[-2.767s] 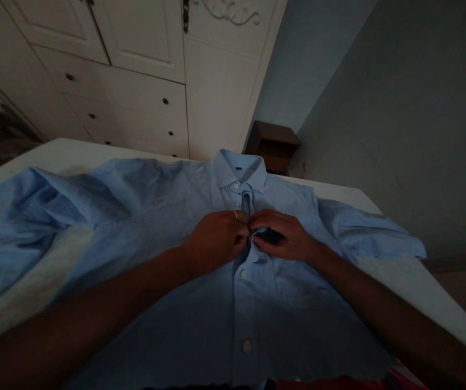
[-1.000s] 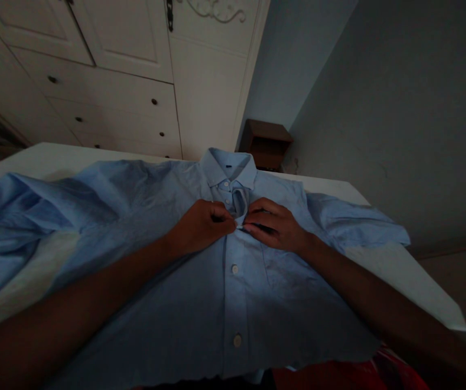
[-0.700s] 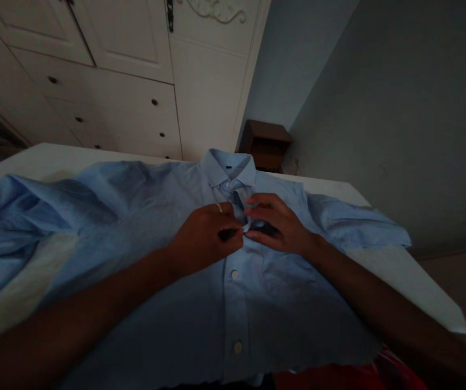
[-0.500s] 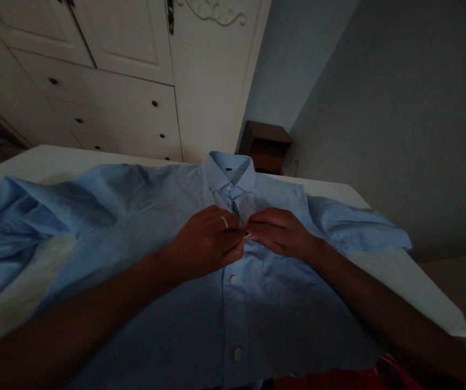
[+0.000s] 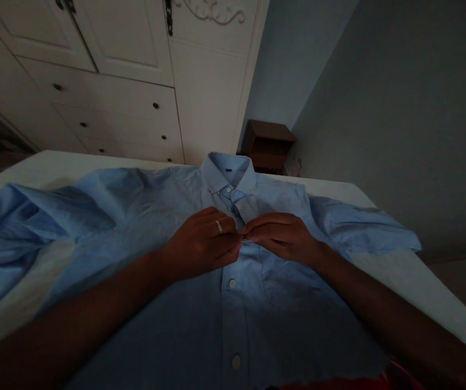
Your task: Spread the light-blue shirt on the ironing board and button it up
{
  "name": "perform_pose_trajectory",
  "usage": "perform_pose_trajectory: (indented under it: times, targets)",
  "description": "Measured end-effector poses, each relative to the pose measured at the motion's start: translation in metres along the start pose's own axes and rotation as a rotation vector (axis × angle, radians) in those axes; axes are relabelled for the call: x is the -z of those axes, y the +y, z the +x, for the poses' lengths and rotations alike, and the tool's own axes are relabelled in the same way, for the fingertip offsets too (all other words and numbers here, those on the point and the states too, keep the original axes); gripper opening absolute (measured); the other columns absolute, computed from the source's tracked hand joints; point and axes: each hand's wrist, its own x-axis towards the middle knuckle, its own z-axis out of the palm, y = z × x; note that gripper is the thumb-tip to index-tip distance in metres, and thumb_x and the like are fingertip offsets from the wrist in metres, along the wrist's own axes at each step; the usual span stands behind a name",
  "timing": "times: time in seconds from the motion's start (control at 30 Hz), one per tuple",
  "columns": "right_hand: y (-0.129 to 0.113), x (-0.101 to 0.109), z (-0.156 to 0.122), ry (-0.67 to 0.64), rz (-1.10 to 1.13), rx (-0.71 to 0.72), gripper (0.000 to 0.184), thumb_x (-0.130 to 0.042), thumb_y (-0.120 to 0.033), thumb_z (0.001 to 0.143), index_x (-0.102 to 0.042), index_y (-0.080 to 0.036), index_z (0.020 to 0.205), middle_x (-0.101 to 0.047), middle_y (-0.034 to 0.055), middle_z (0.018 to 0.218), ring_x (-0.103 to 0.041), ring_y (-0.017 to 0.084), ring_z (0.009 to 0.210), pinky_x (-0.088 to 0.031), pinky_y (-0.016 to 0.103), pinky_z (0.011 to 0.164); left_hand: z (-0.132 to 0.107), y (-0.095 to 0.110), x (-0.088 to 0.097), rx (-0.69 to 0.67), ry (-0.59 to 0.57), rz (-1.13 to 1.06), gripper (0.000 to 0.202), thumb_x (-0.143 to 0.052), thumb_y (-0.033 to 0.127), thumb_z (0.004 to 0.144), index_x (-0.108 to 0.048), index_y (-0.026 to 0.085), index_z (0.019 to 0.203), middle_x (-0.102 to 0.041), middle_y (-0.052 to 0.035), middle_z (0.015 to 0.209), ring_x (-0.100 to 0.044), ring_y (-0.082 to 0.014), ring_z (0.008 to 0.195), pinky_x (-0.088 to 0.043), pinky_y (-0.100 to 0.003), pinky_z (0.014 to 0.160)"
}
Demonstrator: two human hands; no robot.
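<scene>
A light blue button-up shirt [image 5: 143,314] lies front side up, its collar [image 5: 229,170] pointing away from me and its sleeves spread to both sides. My left hand [image 5: 204,244], with a ring on one finger, pinches the front placket at chest height. Fingertips of my right hand [image 5: 279,234] meet it there, closed on the same strip of cloth. The button between my fingers is hidden. Above my hands the placket gapes a little below the collar button [image 5: 228,189]. Farther down, a white button [image 5: 233,283] and a lower button [image 5: 236,361] show on the placket.
The shirt rests on a white-covered table [image 5: 427,292]. Behind it stands a white wardrobe [image 5: 212,103] with drawers and dark knobs. A small brown cabinet [image 5: 269,142] sits by the grey wall [image 5: 411,108]. Red cloth [image 5: 346,383] shows at the near edge.
My fingertips have shifted slightly at the placket, and the whitish bit seen between them is now mostly covered. The view has tilted a little; the shirt lies as before.
</scene>
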Motion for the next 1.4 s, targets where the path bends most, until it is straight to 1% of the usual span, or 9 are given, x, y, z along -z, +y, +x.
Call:
perform_pose_trajectory:
  times: [0.1, 0.33, 0.5, 0.67, 0.83, 0.97, 1.07, 1.23, 1.4]
  targets:
    - [-0.0009, -0.001, 0.0, 0.027, 0.087, -0.053, 0.01, -0.06, -0.013, 0.089, -0.067, -0.015, 0.096, -0.071, 0.0083, 0.096, -0.069, 0.012, 0.09, -0.058, 0.024, 0.078, -0.0012, -0.0015, 0.0001, -0.003, -0.001, -0.001, 0.011, -0.057, 0.016, 0.087, -0.064, 0.015, 0.078, -0.065, -0.0012, 0.075, -0.059, -0.0117, 0.068, -0.047, -0.028, 0.066]
    - [-0.0005, -0.0024, -0.004, 0.074, 0.05, -0.087, 0.014, -0.064, -0.016, 0.086, -0.07, -0.021, 0.097, -0.074, 0.0022, 0.092, -0.071, 0.012, 0.084, -0.058, 0.021, 0.076, -0.0029, -0.0027, 0.0003, 0.012, -0.011, -0.02, 0.01, -0.057, 0.017, 0.088, -0.064, 0.017, 0.08, -0.065, 0.0001, 0.075, -0.058, -0.0107, 0.068, -0.046, -0.027, 0.066]
    - [0.0006, -0.0027, -0.0049, 0.065, 0.015, -0.085, 0.01, -0.064, -0.018, 0.087, -0.07, -0.021, 0.094, -0.074, 0.0014, 0.09, -0.071, 0.011, 0.082, -0.057, 0.02, 0.074, -0.0041, -0.004, -0.0027, 0.022, 0.004, -0.072, 0.01, -0.06, 0.017, 0.086, -0.064, 0.016, 0.077, -0.066, -0.0015, 0.075, -0.06, -0.0119, 0.069, -0.047, -0.028, 0.067]
    - [0.0014, -0.003, -0.0049, 0.041, -0.01, -0.08, 0.009, -0.062, -0.016, 0.088, -0.066, -0.019, 0.096, -0.074, 0.0036, 0.091, -0.071, 0.011, 0.084, -0.057, 0.02, 0.077, -0.0035, -0.0059, -0.0039, 0.039, 0.045, -0.163, 0.006, -0.065, 0.014, 0.082, -0.065, 0.013, 0.077, -0.067, -0.0036, 0.075, -0.061, -0.0125, 0.069, -0.049, -0.028, 0.067]
    - [0.0012, -0.0031, -0.0052, 0.006, -0.081, -0.034, 0.01, -0.06, -0.014, 0.089, -0.063, -0.017, 0.099, -0.073, 0.0044, 0.094, -0.07, 0.011, 0.086, -0.056, 0.019, 0.078, -0.004, -0.0081, -0.0037, 0.056, 0.043, -0.202, 0.004, -0.065, 0.016, 0.083, -0.066, 0.013, 0.08, -0.066, -0.0035, 0.076, -0.062, -0.0119, 0.071, -0.051, -0.027, 0.069]
    - [0.002, -0.0038, -0.0058, -0.013, -0.122, -0.005, 0.012, -0.057, -0.012, 0.091, -0.061, -0.016, 0.101, -0.072, 0.0053, 0.097, -0.069, 0.012, 0.089, -0.055, 0.021, 0.08, -0.0037, -0.0075, -0.002, 0.048, 0.035, -0.175, 0.008, -0.061, 0.017, 0.085, -0.066, 0.015, 0.08, -0.067, -0.0028, 0.076, -0.062, -0.0115, 0.071, -0.051, -0.026, 0.07]
    - [0.002, -0.0045, -0.005, -0.032, -0.13, -0.005, 0.013, -0.051, -0.013, 0.093, -0.059, -0.017, 0.103, -0.071, 0.0057, 0.098, -0.068, 0.012, 0.091, -0.056, 0.023, 0.081, -0.0022, -0.0056, 0.0001, 0.053, -0.011, -0.148, 0.009, -0.06, 0.015, 0.086, -0.067, 0.013, 0.081, -0.068, -0.0044, 0.077, -0.062, -0.0125, 0.072, -0.051, -0.027, 0.071]
    - [-0.0001, -0.0057, -0.0024, -0.038, -0.146, 0.012, 0.011, -0.047, -0.013, 0.095, -0.056, -0.017, 0.1, -0.07, 0.0057, 0.095, -0.067, 0.012, 0.089, -0.056, 0.024, 0.079, -0.0009, -0.004, -0.0001, 0.051, 0.013, -0.17, 0.008, -0.06, 0.014, 0.085, -0.067, 0.012, 0.081, -0.066, -0.0045, 0.077, -0.061, -0.0122, 0.072, -0.051, -0.026, 0.07]
    - [-0.0017, -0.0083, -0.0021, -0.065, -0.138, 0.002, 0.013, -0.042, -0.011, 0.095, -0.052, -0.02, 0.097, -0.068, 0.0036, 0.095, -0.065, 0.011, 0.087, -0.054, 0.025, 0.077, -0.003, -0.0057, -0.0025, 0.09, -0.025, -0.212, 0.008, -0.059, 0.017, 0.085, -0.066, 0.015, 0.084, -0.067, -0.0035, 0.083, -0.061, -0.0122, 0.077, -0.051, -0.026, 0.073]
